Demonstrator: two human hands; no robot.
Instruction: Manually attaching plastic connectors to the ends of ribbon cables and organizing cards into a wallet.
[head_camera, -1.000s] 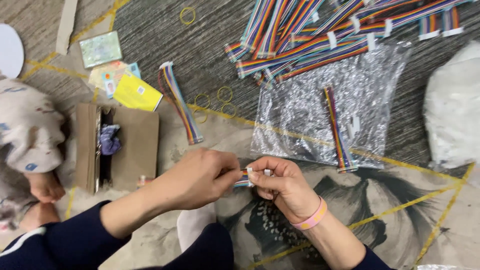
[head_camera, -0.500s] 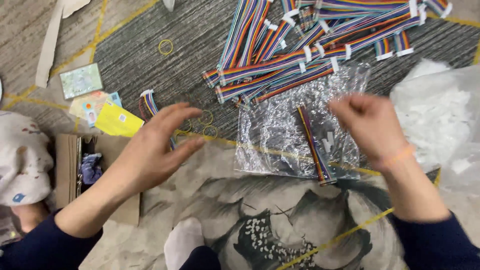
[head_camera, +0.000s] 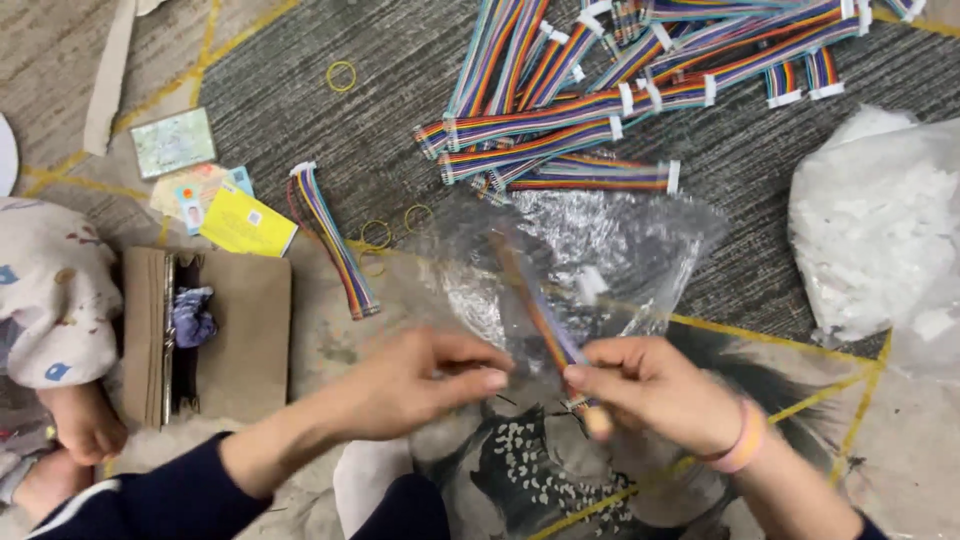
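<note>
Both hands meet at six o'clock over a clear plastic bag (head_camera: 600, 260). Left hand (head_camera: 420, 385) pinches the bag's near edge; right hand (head_camera: 655, 395) is clamped on a rainbow ribbon cable (head_camera: 545, 320), blurred by motion, inside the bag. More loose ribbon cables (head_camera: 600, 90) lie at twelve o'clock on the grey striped rug (head_camera: 280, 110), partly cut off by the frame.

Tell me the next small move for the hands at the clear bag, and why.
Probably push the cable on in. The right hand pinches the near end of a rainbow ribbon cable that lies partly inside the clear plastic bag, and the left hand holds the bag's mouth beside it; the cable's end sticks out at the mouth.
</note>
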